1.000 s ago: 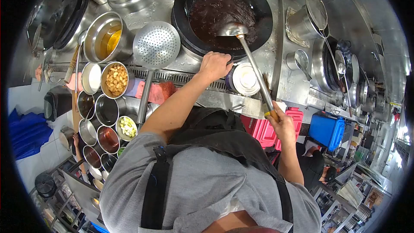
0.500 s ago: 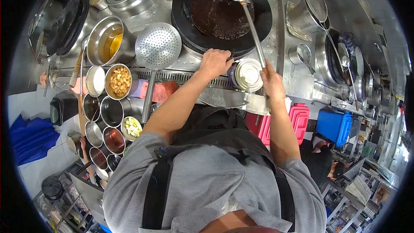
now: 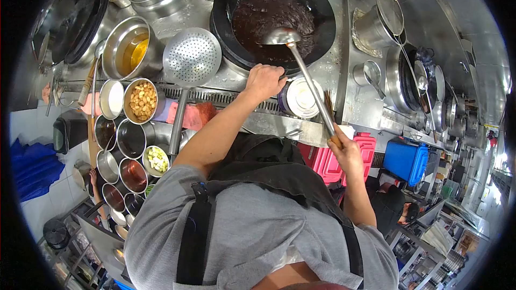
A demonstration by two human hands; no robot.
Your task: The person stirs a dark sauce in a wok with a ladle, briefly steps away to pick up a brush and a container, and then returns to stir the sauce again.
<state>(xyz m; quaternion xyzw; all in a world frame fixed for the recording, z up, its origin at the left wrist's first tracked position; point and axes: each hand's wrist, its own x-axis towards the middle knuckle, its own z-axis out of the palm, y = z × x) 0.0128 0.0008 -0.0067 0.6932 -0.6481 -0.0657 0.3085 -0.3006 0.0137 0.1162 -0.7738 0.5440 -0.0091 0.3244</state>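
The ladle (image 3: 309, 80) slants up and away from the right hand (image 3: 348, 156), its bowl over the dark liquid (image 3: 271, 13) in the wok (image 3: 322, 27); whether it touches the liquid is hard to tell. It looks stiff, all metal but for a brownish grip, and probably front-heavy when full; that grip, where the right hand's fingers are wrapped, seems the surest hold, though grease could make it slippery. The wok, ahead of both hands, looks rigid and weighty with its liquid, best steadied at the near rim. There the left hand (image 3: 263, 81) is bent over the edge, but I cannot tell whether it grips or only presses. Between the hands stands a white-topped can (image 3: 302, 98) on the bench (image 3: 336, 67). Left of the left hand lie a perforated skimmer (image 3: 192, 56) and a bowl of browned pieces (image 3: 143, 101).
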